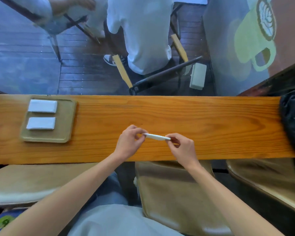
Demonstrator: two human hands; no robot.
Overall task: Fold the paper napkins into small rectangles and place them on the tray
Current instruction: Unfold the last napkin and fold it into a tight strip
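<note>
Napkin in hand: a folded white paper napkin point(156, 136) is held above the middle of the table point(177, 113), nearer its front edge, seen almost edge-on as a thin white strip, so I cannot tell how many folds it has.
Left hand grip: the left hand point(129, 143) pinches the napkin's left end between thumb and fingertips, fingers curled in close.
Right hand grip: the right hand point(183, 149) pinches the right end the same way — both hands are closed tight on the paper with nothing else in them.
Tray: a tan tray point(67, 120) sits at the left end of the table, reaching from near the back edge toward the front.
Done so far: two folded napkins lie on the tray, one point(42, 106) toward the back edge and one point(40, 123) just in front of it, apart and roughly parallel, both small rectangles.
In progress: the held napkin looks already narrow and compact, so I judge it is at its last crease or being squared up.
Left to do: this third napkin has yet to be set on the tray — the bare strip at the tray's front looks like the likely spot.
Supply: no unfolded napkins show on the table, so whether more remain cannot be told.
Surroundings: a dark bag point(293, 120) rests at the table's right end.
</note>
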